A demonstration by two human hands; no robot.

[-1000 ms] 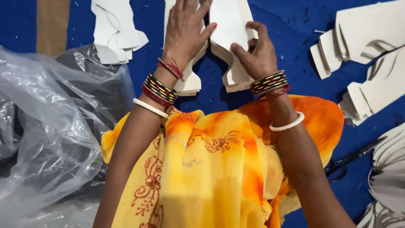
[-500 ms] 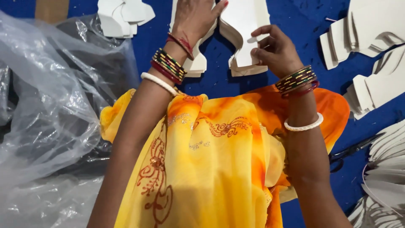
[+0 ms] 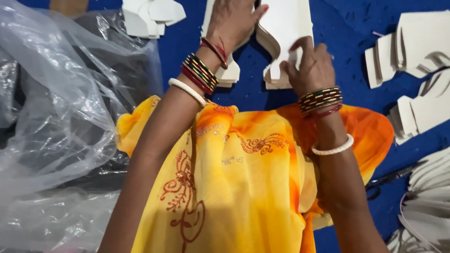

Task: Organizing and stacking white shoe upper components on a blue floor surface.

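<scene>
Fingers of the right hand (image 3: 311,70) are curled and pinch the lower edge of a white card stack (image 3: 288,33), with the thumb at the near side and the fingertips pressed on the top sheet. It seems they hold it this way so that the cut sheets stay square one over another and do not slide apart. The left hand (image 3: 232,21) lies flat over the left part of the same stack, fingers spread and quite wide, pressing down more than gripping; its palm side is hidden, so whether it closes around anything cannot be told. The stack is therefore between both hands, touching both, and it rests on the blue cloth (image 3: 347,42) that covers the floor or tabletop.

Nearest to the camera is the yellow and orange garment (image 3: 243,187) over the knees, and both forearms pass above it. Coloured bangles (image 3: 199,72) sit on the left wrist and a similar set on the right. At the left side a big heap of clear plastic sheet (image 3: 51,122) lies crumpled, apart from the hands. Further away, more white cut pieces (image 3: 412,51) lie fanned at the right, well apart from the right hand, and another small pile (image 3: 150,16) lies at the top left. Dark scissors (image 3: 393,175) lie near the right knee.
</scene>
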